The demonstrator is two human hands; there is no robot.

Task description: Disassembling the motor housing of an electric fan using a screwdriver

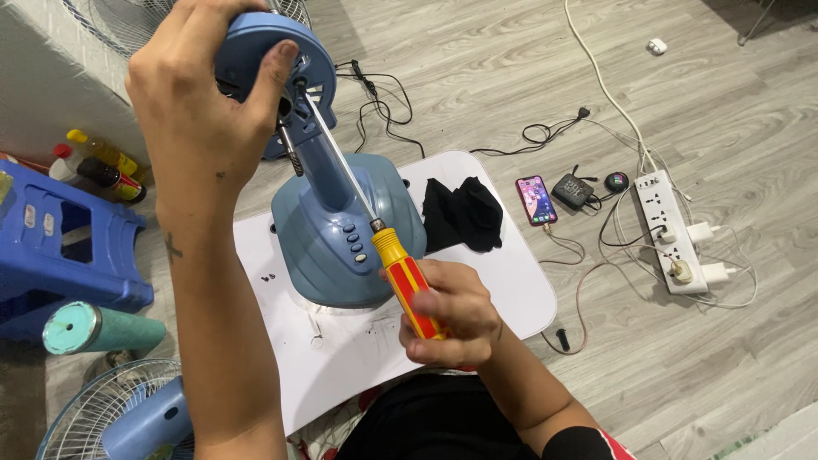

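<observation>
A grey wood-plank floor (511,77) carries everything here. On it sits a low white board (511,290) with rounded corners, and standing on that board is the blue fan base (341,238), with a crumpled black cloth (464,213) just beside it and a few small dark screws (269,277) near the left edge. Off the board, to the right, a phone (537,200) lies face up, near a small black charger (573,189). Further right there's a white power strip (669,230), plugs in it, thin cables (596,77) trailing about. On the left, a blue plastic stool (60,247), a teal roll (98,328) and some bottles (98,166).
</observation>
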